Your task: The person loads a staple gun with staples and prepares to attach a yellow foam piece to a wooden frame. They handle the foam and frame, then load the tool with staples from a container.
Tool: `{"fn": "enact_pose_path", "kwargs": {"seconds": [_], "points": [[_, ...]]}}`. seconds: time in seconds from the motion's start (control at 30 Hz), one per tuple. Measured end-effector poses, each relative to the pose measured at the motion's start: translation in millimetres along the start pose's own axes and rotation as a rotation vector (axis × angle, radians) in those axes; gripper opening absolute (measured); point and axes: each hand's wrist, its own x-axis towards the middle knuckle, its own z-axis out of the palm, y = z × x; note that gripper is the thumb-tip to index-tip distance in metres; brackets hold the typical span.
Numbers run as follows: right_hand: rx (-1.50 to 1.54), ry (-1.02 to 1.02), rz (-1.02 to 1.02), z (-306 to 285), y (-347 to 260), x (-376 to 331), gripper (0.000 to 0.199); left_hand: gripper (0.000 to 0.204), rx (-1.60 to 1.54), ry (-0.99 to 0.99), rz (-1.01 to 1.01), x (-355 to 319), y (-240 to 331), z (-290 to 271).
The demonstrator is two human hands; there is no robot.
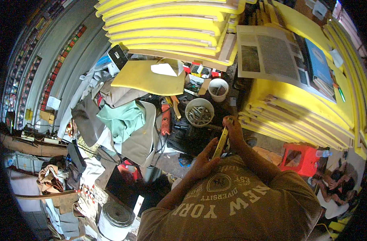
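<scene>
Between my two hands runs a narrow yellow strip with dark marks, which looks like a measuring tape [220, 143]. Its upper end is in my right hand [234, 129], with the fingers closed round it. Lower down, my left hand [206, 161] grips the near end, close to my shirt. Just beyond my hands stands a white bucket [188, 119] of metal pieces. Behind that is a smaller white bucket [218, 97] with dark contents. A red power tool [165, 119] lies left of the larger bucket, beside a wooden-handled tool [175, 107].
Yellow foam-covered boards are stacked at the back [163, 30] and on the right [296, 116], with papers [271, 56] on the right stack. Green cloth [125, 120] and fabric scraps lie left. A red plastic stool [299, 159] and another person [338, 182] are at the right.
</scene>
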Motion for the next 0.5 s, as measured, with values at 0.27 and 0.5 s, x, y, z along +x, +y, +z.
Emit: {"fn": "enact_pose_path", "kwargs": {"seconds": [0.27,0.5], "points": [[0.006,-0.103,-0.092,-7.6,-6.6,21.1,0.025,0.060,-0.026,-0.056,0.009,10.6,0.8,-0.6],[-0.119,-0.122,-0.277,21.2,-15.7,17.5,0.027,0.039,-0.262,0.069,-0.173,30.5,-26.6,-13.1]]}}
